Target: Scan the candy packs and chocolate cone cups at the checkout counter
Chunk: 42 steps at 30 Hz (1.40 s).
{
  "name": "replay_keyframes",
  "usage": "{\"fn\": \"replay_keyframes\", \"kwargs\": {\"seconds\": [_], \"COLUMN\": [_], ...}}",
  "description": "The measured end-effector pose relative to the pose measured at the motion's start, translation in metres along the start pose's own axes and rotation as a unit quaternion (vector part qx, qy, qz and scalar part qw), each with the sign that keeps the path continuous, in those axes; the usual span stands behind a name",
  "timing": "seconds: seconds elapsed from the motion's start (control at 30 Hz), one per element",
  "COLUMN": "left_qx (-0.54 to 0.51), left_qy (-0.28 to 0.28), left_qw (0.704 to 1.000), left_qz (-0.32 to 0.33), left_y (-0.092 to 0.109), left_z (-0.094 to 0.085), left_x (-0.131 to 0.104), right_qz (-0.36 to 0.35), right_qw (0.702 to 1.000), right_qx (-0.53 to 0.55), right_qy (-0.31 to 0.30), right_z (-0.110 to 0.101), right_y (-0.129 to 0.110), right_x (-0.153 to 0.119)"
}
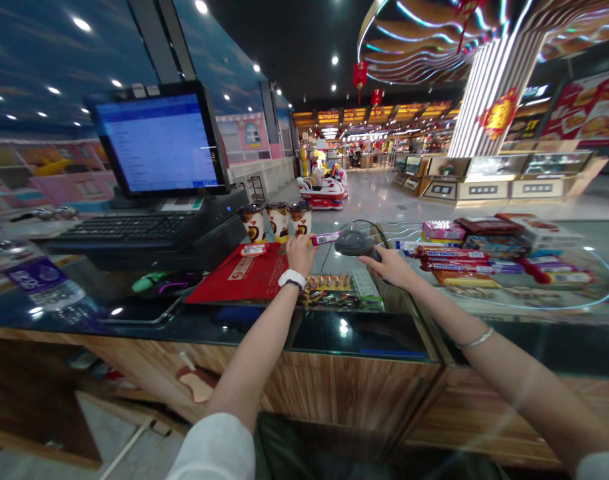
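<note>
My left hand point(300, 257) is closed on a pink and white candy roll point(326, 238), whose free end points right over the glass counter. The barcode scanner point(353, 243) is in my right hand point(388, 265), its dark head just right of the roll and close to it. Below my left hand lies a red paper bag point(244, 279) with a small orange and white roll point(254, 250) on it. Three patterned cups point(278, 222) stand behind. Yellow packets point(328, 282) and a green and white pack point(365, 287) show near my left wrist.
A monitor point(157, 143) and keyboard point(124, 223) stand at the left, with a water bottle point(42, 277) and a phone point(142, 311) nearer me. Stacked candy rolls point(454, 260) and boxes point(492, 233) lie at the right. The scanner's cable curves behind it.
</note>
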<state>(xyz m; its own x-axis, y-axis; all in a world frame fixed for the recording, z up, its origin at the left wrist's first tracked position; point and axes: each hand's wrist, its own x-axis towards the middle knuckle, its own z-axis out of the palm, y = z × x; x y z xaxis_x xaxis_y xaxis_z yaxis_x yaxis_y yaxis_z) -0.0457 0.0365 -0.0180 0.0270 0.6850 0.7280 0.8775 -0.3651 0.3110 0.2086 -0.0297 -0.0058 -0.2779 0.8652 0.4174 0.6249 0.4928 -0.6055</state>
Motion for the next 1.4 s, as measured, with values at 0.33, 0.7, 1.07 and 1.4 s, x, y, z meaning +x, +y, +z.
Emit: {"fn": "replay_keyframes", "kwargs": {"seconds": [0.33,0.7,1.07,1.4], "left_qx": [0.016,0.010,0.002,-0.075], "left_qy": [0.002,0.003,-0.015,-0.011], "left_qw": [1.000,1.000,1.000,0.997], "left_qz": [0.002,0.012,-0.005,-0.013], "left_y": [-0.004,-0.004,0.002,0.031], "left_z": [0.003,0.003,0.000,-0.015], "left_x": [0.002,0.002,0.000,-0.001], "right_qz": [-0.171,-0.234,-0.216,-0.156], "right_qw": [0.985,0.955,0.956,0.984], "right_qx": [-0.026,-0.135,-0.137,0.009], "right_qy": [-0.029,-0.123,-0.144,0.089], "right_z": [0.006,0.011,0.020,0.009], "right_y": [0.005,0.030,0.051,0.045], "right_x": [0.000,0.009,0.019,0.020]}}
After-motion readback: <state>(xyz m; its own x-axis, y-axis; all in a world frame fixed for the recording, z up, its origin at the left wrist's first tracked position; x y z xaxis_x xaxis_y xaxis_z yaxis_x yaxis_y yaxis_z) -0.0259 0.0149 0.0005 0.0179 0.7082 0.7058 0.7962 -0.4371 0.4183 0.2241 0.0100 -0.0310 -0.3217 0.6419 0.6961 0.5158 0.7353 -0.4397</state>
